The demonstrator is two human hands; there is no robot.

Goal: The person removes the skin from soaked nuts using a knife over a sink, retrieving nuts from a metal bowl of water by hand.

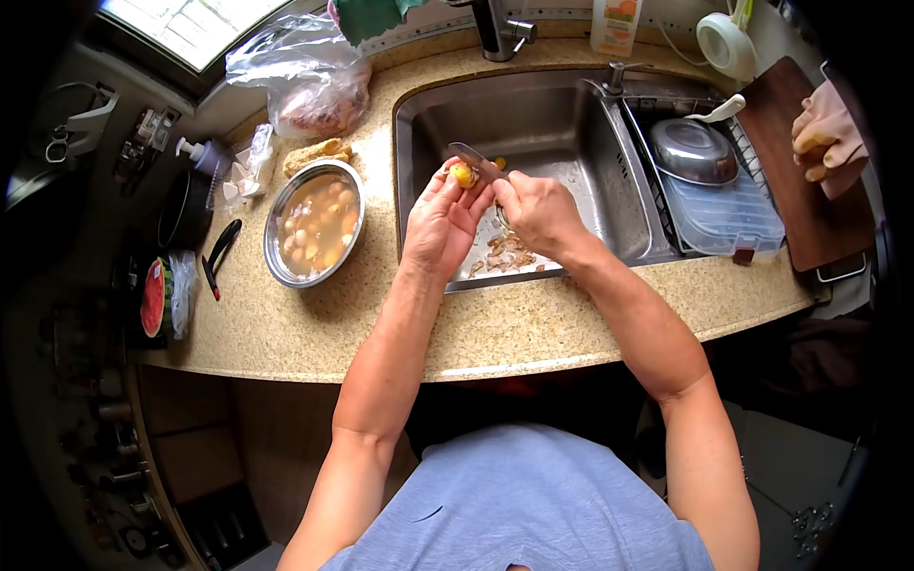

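Over the sink (533, 105), my left hand (436, 226) is closed around a small yellow potato (464, 175) with bits of brown skin on it. My right hand (543, 214) grips a knife (470, 156), its blade lying against the potato's top side. The knife's handle is mostly hidden in my fingers. Brown peelings (509, 251) lie on the sink floor below my hands. Another small yellow piece (501, 163) shows just behind the blade. On the counter to the left, a metal bowl (309, 283) holds cloudy water with several small round potatoes.
A black-handled tool (222, 255) lies left of the bowl, near a cut watermelon (155, 297). Behind the bowl sits a plastic bag (319, 90). The faucet (495, 33) rises at the back. Right of the sink, a rack holds a metal lid (695, 150) and a blue container (728, 214).
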